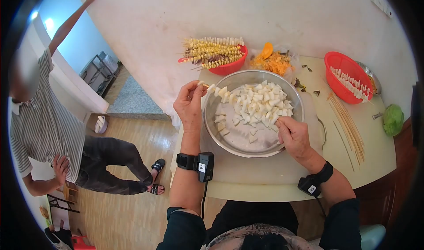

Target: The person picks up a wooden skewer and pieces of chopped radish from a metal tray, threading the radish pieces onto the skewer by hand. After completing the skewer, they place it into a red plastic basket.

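My left hand (189,106) is pinched around a bamboo skewer (205,86) at the left rim of a wide metal bowl (253,154). Several white cut pieces (223,94) are threaded along that skewer, which slants down into the bowl. A heap of loose white pieces (265,101) fills the bowl's upper right, with a few scattered at its left and bottom. Over the bowl's right side, my right hand (295,139) is closed, fingertips against the edge of the heap. Whatever is between those fingertips is too small to make out.
Behind the bowl stand a red basket (227,68) of loaded skewers and a bag of orange peelings (276,63). At right are another red basket (338,84), bare bamboo skewers (349,126) and a green vegetable (393,120). A person (53,122) stands at left.
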Demonstrator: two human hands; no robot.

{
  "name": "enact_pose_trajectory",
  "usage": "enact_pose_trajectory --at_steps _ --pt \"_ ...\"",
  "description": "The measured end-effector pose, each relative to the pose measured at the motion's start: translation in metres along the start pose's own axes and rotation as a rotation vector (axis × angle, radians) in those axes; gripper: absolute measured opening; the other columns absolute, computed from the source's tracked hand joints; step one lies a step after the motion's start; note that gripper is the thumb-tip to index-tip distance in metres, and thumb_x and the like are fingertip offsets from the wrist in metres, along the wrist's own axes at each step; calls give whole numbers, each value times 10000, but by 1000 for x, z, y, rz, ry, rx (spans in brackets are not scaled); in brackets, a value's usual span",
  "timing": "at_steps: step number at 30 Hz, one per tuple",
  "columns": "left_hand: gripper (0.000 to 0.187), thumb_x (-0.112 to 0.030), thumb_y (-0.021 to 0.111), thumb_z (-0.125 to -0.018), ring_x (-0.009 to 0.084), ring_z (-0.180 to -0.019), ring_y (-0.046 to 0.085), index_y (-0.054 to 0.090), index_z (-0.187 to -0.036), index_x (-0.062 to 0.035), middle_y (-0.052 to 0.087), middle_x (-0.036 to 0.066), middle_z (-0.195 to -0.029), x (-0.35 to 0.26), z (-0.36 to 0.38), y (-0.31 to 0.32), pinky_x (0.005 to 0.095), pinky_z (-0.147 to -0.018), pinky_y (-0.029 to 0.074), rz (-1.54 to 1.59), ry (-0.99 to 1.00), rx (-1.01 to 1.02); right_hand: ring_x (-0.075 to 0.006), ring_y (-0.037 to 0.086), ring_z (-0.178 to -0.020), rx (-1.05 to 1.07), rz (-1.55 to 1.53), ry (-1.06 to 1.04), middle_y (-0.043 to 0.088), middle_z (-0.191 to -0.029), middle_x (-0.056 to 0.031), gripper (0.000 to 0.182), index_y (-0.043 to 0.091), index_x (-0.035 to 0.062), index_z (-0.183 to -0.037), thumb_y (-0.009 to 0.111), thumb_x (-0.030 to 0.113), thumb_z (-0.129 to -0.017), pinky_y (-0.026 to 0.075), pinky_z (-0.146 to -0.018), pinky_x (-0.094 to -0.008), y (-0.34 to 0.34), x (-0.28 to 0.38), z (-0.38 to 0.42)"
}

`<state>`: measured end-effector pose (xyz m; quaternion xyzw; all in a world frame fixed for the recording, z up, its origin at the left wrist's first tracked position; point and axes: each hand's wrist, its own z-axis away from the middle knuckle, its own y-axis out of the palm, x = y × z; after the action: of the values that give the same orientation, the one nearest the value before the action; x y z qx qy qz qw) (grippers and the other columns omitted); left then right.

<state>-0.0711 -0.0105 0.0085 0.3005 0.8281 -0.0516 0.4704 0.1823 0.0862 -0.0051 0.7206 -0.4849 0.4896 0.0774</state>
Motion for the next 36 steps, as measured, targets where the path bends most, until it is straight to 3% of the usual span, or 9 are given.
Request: enact_pose_trajectory --at_steps 14,25,36 --pt "149 -3 633 -821 121 -746 609 624 -961 47 626 76 -841 4 4 5 253 -698 550 29 -85 -21 -116 482 -438 9 11 1 491 -529 -59 59 582 -11 -852 548 32 -876 386 -433 -260 0 1 1" --pt "176 -15 627 -829 146 -766 625 615 -978 77 630 102 -872 3 6 8 260 -713 554 4 -156 -6 -236 509 -485 11 94 -84 519 -594 -142 52 588 -20 -846 567 27 -849 400 -474 -310 0 -4 1" --pt "179 -19 625 -836 138 -781 617 603 -993 64 613 91 -885 6 5 8 262 -697 563 15 -71 11 -235 522 -487 1 67 -52 535 -599 -145 77 608 -12 -882 572 50 -855 405 -478 -305 1 -2 0"
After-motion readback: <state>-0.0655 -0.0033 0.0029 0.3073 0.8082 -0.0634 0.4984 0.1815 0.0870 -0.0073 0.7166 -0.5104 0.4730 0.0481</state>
